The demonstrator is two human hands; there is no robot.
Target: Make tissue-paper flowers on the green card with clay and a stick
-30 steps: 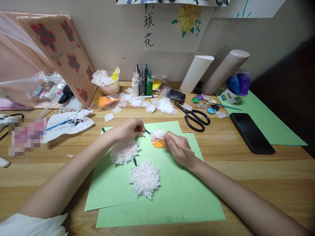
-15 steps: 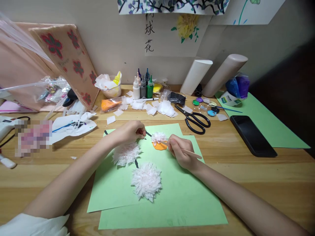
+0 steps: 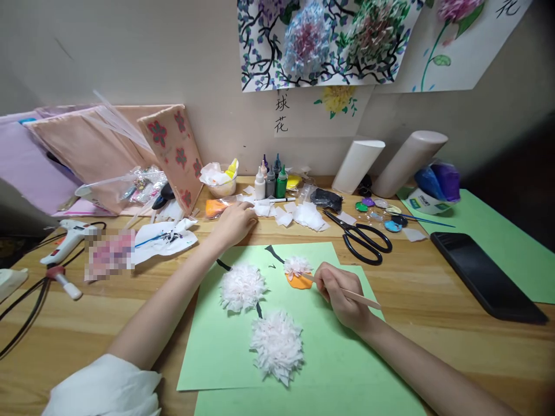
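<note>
My right hand (image 3: 342,292) is closed around a thin wooden stick (image 3: 358,297), whose tip touches the small white paper pom-pom (image 3: 298,266) on an orange patch (image 3: 300,281). My left hand (image 3: 237,222) reaches over the top edge of the green paper (image 3: 225,358), beside small white paper squares (image 3: 262,209); its fingertips are partly hidden, and what they hold, if anything, cannot be made out. Two larger white pom-poms, one at the left (image 3: 243,287) and one lower down (image 3: 277,348), sit on the green paper near black strokes.
Black-handled scissors (image 3: 364,240) lie right of the paper squares, and a black phone (image 3: 485,277) is farther right. Paint bottles (image 3: 271,184) and a cup (image 3: 220,180) stand at the back. A glue gun (image 3: 69,240) lies at the left.
My left hand has moved from the green paper beside the small pom-pom back to the paper squares. My right hand keeps the stick at the orange patch. The camera view has tilted up and left.
</note>
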